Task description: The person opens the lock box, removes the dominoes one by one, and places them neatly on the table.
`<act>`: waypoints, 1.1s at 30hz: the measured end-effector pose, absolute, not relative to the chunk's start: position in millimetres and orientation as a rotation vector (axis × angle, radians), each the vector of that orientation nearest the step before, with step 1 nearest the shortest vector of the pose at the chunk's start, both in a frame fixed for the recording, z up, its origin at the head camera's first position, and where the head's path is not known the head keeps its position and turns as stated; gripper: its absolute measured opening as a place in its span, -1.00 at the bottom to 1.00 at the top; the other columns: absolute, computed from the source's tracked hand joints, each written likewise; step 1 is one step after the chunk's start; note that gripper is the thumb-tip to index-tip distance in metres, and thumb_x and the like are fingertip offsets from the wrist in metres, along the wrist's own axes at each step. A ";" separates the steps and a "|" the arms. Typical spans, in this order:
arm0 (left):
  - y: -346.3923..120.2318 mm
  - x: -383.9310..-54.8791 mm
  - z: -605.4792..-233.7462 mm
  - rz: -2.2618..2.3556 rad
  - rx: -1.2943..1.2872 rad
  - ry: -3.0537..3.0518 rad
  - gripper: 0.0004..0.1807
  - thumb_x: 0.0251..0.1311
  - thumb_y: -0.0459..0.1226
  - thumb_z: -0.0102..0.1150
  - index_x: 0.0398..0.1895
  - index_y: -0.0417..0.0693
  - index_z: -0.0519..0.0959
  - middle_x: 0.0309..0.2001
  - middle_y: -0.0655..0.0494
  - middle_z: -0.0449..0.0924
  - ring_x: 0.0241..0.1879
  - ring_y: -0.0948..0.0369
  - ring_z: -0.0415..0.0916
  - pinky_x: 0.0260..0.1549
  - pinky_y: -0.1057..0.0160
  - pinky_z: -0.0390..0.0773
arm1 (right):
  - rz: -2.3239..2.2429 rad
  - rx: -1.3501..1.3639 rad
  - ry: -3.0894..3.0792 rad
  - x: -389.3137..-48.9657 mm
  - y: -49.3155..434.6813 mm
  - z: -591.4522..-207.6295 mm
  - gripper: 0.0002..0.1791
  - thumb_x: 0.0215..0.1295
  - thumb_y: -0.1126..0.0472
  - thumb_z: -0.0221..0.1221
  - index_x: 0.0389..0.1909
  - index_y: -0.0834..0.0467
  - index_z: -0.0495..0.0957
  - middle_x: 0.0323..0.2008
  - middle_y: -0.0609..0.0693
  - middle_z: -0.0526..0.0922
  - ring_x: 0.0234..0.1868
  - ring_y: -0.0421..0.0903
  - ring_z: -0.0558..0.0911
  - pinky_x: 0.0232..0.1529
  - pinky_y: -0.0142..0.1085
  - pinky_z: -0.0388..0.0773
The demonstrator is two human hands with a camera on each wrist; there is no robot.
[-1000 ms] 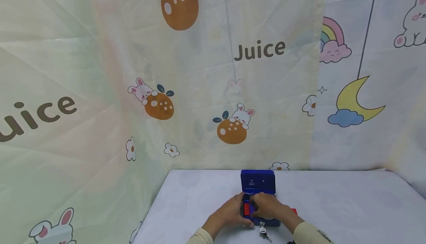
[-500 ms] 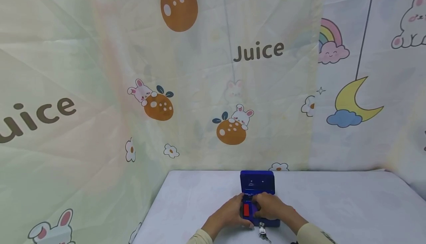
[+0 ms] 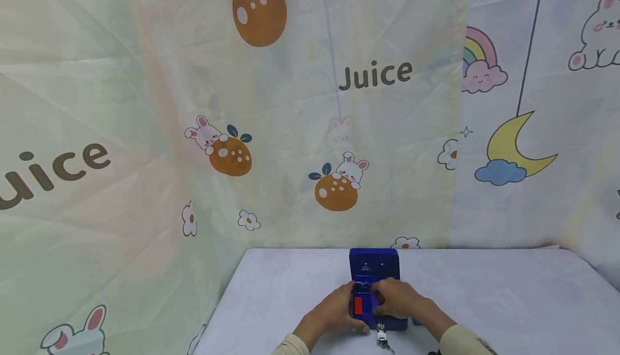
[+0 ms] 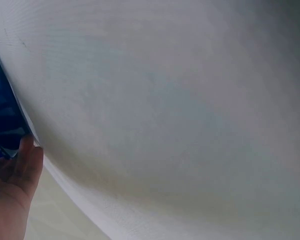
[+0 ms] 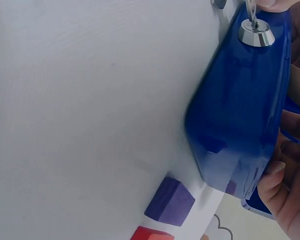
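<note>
A blue metal cash box (image 3: 391, 324) stands on the table with its lid (image 3: 374, 262) raised. Keys (image 3: 382, 339) hang from the lock (image 5: 256, 34) on its front wall. My left hand (image 3: 334, 309) grips the box along its left side, thumb at the front and fingertips near the back corner. Inside, toward the left, lies a red block (image 3: 358, 305). My right hand (image 3: 394, 297) reaches in over the right side, and its thumb and forefinger pinch a purple block (image 3: 375, 302), mostly covered by the fingers.
Another purple block (image 5: 171, 202) and a red block (image 5: 151, 234) lie on the white table (image 3: 504, 296) beside the box's right side. A printed curtain (image 3: 300, 102) hangs behind the table.
My right hand has shifted slightly right within the box, baring more of its inside. The red block past my right forearm is now out of sight in the head view. My left hand stays put.
</note>
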State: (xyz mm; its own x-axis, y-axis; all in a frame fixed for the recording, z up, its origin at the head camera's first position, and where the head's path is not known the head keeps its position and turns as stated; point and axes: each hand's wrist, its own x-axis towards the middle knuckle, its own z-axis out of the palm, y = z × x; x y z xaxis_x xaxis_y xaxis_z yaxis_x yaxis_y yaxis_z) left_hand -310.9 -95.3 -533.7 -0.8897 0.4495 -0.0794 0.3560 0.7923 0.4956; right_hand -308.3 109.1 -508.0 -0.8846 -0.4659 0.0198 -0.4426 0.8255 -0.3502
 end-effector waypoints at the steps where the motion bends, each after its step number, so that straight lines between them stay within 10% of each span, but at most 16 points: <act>1: -95.4 -310.7 -533.7 0.716 0.630 2.788 0.19 -0.40 0.26 0.44 0.40 0.15 0.12 0.20 0.24 0.40 0.13 0.33 0.38 0.17 0.14 0.41 | -0.546 -0.730 2.936 -307.6 109.6 -506.8 -0.53 -0.08 0.00 0.43 -0.15 0.15 0.62 -0.53 -0.22 0.50 -0.48 -0.24 0.41 -0.44 -0.27 0.46; 33: -96.1 -312.1 -534.7 0.730 0.690 2.794 0.15 -0.39 0.28 0.43 0.37 0.19 0.14 0.17 0.29 0.41 0.11 0.36 0.38 0.17 0.14 0.41 | -0.628 -0.592 2.906 -301.8 127.7 -486.3 -0.50 -0.10 0.04 0.45 -0.12 0.18 0.61 -0.52 -0.16 0.51 -0.47 -0.18 0.45 -0.43 -0.21 0.49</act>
State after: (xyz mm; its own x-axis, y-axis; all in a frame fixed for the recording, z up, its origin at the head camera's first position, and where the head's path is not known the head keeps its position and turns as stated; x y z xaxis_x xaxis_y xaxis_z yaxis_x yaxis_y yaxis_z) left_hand -312.1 -96.1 -534.7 -0.8781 0.4761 -0.0479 0.3919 0.7730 0.4988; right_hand -301.8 127.7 -486.3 -0.9180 -0.3958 -0.0244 -0.3504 0.8384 -0.4176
